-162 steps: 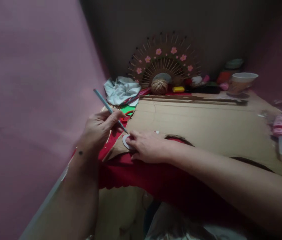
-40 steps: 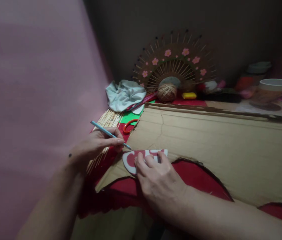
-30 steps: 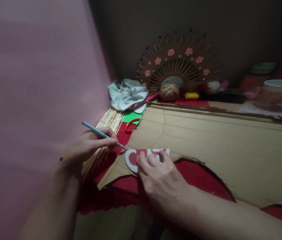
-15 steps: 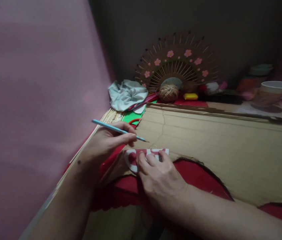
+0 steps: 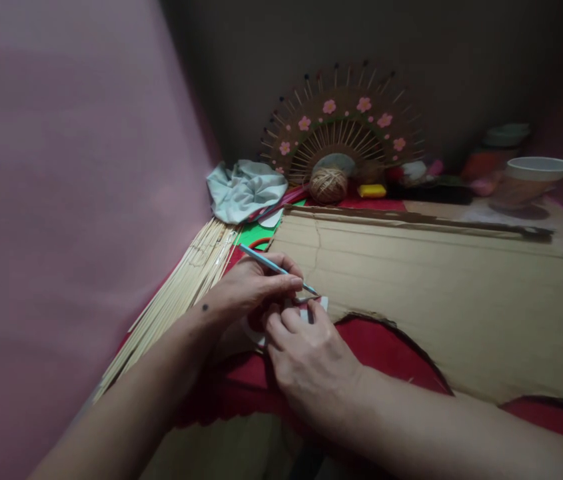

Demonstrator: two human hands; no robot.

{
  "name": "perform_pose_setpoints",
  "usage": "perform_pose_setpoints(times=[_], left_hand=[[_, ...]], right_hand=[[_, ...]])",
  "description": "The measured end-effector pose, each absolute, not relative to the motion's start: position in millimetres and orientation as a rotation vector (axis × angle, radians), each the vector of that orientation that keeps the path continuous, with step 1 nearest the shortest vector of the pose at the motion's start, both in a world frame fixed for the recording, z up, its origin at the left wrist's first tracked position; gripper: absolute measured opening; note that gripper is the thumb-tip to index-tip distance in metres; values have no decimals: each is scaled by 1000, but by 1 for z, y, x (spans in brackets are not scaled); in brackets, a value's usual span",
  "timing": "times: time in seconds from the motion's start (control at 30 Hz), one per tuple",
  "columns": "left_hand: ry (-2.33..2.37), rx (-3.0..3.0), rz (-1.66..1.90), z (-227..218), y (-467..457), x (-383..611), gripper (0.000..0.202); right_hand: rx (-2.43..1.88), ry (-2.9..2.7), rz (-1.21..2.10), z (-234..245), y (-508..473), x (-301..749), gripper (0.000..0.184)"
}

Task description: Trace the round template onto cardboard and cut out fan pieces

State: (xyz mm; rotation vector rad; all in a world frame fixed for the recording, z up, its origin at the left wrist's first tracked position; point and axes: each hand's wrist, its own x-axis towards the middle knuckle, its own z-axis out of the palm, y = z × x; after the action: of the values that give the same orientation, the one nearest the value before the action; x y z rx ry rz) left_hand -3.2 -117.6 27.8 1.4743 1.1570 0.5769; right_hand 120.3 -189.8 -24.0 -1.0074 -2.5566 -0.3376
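Observation:
A light blue pencil (image 5: 265,260) is gripped in my left hand (image 5: 254,283), between the thumb and fingers. Its tip points down at the upper edge of a small flat red-and-white patterned piece (image 5: 324,305). With bent fingertips, my right hand (image 5: 311,353) presses that piece down onto the brown cardboard sheet (image 5: 396,280). Most of the piece is hidden under both hands. Curved cut-outs along the near edge of the cardboard show the red surface (image 5: 381,347) beneath.
Thin wooden sticks (image 5: 176,300) lie left, along the pink wall (image 5: 61,200). At the back are a crumpled pale cloth (image 5: 246,190), a twine ball (image 5: 329,185), a yellow packet (image 5: 372,191) and a flower-decorated fan (image 5: 346,107). A cup (image 5: 531,183) stands at the right.
My left hand has moved right and slightly down, bringing the pencil tip to the patterned piece's upper edge. My right hand still presses the piece. The view has shifted slightly.

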Motion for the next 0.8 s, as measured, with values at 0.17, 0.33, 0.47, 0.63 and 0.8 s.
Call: perform_pose_setpoints(times=[0.17, 0.33, 0.47, 0.63, 0.8], left_hand=[[1119, 1419, 569, 28, -114, -6, 15], [1135, 1428, 564, 35, -114, -23, 13], [1198, 1467, 608, 38, -115, -43, 13], [1303, 1586, 597, 41, -118, -65, 14], [1402, 1635, 591, 46, -121, -80, 14]], right_hand=[[-1005, -2570, -350, -24, -190, 121, 29], [-999, -2588, -349, -19, -192, 123, 28], [-1006, -2597, -292, -18, -192, 124, 28], [-999, -2614, -244, -16, -192, 125, 28], [-1011, -2631, -203, -14, -191, 125, 27]])
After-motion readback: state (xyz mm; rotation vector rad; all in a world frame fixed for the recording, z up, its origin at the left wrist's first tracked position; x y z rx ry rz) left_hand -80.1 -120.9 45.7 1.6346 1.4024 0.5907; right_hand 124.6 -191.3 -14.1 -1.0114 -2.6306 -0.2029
